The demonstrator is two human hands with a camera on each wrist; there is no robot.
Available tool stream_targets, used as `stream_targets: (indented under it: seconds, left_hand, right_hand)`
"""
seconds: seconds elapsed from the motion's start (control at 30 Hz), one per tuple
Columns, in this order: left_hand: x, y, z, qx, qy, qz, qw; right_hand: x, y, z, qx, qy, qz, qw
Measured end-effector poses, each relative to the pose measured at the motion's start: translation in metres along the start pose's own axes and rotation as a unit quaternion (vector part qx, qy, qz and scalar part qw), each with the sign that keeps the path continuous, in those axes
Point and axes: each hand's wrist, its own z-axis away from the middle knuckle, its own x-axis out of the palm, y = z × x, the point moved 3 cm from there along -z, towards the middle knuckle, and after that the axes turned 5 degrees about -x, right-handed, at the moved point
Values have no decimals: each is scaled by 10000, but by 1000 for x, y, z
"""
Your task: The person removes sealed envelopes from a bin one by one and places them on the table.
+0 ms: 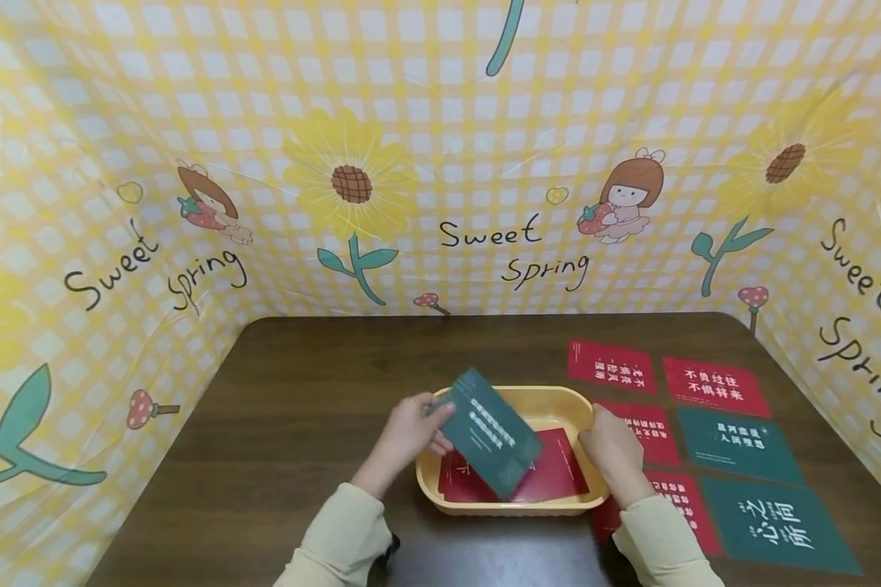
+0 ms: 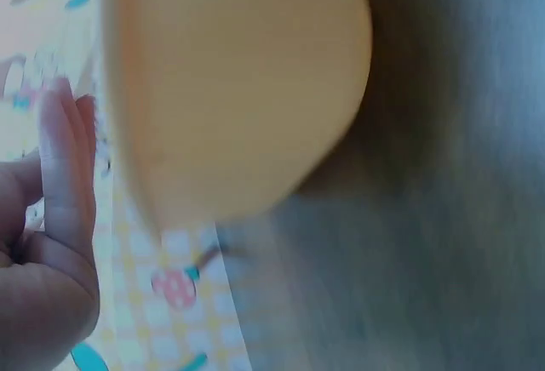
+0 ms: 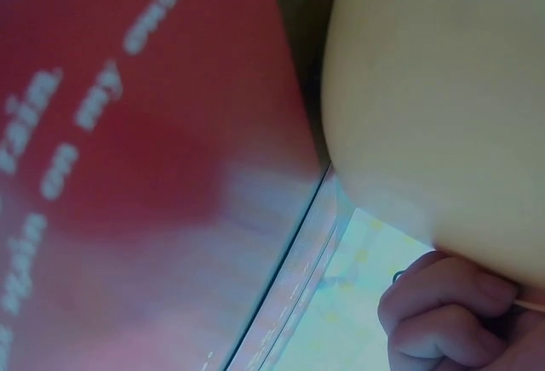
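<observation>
A yellow plastic basin [image 1: 593, 489] sits near the table's front, with red cards [image 1: 558, 477] lying in it. Over its middle, my left hand [image 1: 411, 428] pinches a tilted green card [image 1: 488, 436] with white writing by its upper left corner. In the left wrist view that hand [image 2: 55, 218] shows at the left, beside the blurred basin wall [image 2: 247, 82], and the card is hidden. My right hand [image 1: 617, 448] grips the basin's right end. Curled fingers of the right hand [image 3: 451, 311] hold the rim in the right wrist view.
Red and green cards lie in columns right of the basin, among them a red card [image 1: 715, 387], a green card [image 1: 737, 444] and a larger-looking green card [image 1: 778, 522]. Brown tabletop [image 1: 301, 391] extends left. A yellow checked cloth [image 1: 448, 147] hangs around the back and sides.
</observation>
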Motion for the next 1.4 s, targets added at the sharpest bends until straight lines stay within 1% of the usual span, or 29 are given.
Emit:
stream_targets:
  seconds: [0.07, 0.17, 0.27, 0.37, 0.4, 0.5, 0.57, 0.7, 0.8, 0.9, 1.0, 1.07, 1.13, 1.2, 1.23, 1.3, 1.4]
  left_hand:
    - [-13, 1, -5, -97, 291, 468, 9984]
    - [-32, 0, -11, -334, 596, 1178, 9907]
    - [-47, -5, -17, -530, 712, 1488, 9849]
    - [-59, -16, -21, -695, 819, 1737, 9789]
    - [-63, -20, -23, -740, 840, 1896, 9755]
    - [-74, -35, -26, -927, 1002, 2452, 9598]
    - [-83, -46, -28, -1040, 1189, 2629, 9518]
    - [-97, -66, -30, -1281, 1553, 2632, 9435]
    - [-101, -74, -33, -1402, 1533, 2811, 9369]
    - [-100, -77, -38, -1496, 1448, 2945, 9327]
    - [-98, -76, -43, -1525, 1543, 2880, 9328]
    - [-97, -75, -47, -1468, 1700, 2711, 9360]
    - [-98, -75, -50, -1380, 1905, 2377, 9424]
    - [-99, -75, -52, -1252, 2101, 1950, 9498]
    - [-99, -75, -53, -1232, 2200, 1729, 9521]
    - [-100, -77, -54, -1257, 2359, 1387, 9536]
    - [-101, -81, -55, -1359, 2467, 1082, 9534]
  right_hand:
    - [-1, 0, 0, -11, 17, -5, 10000]
    - [-3, 0, -1, -9, 25, 3, 10000]
    - [-4, 0, -1, -21, 37, 17, 10000]
    - [-3, 0, -1, -8, 33, 4, 10000]
    - [-3, 0, -2, -8, 29, 6, 10000]
    - [-2, 0, -2, 24, -8, -12, 10000]
    - [0, -1, -2, 21, -28, -9, 10000]
    - [1, -2, -2, 31, -72, -16, 10000]
    - [0, -2, 0, 57, -86, 11, 9999]
    - [0, -2, 1, 83, -117, 41, 9999]
    - [0, -1, 1, 85, -123, 31, 9999]
    - [0, 0, 0, 67, -98, 21, 9999]
    - [0, 0, 0, 50, -69, 9, 10000]
    - [0, 0, 0, 39, -52, -1, 10000]
    - [0, 0, 0, 37, -50, -3, 10000]
    - [0, 0, 0, 34, -51, 3, 10000]
    - [1, 0, 1, 35, -45, 18, 10000]
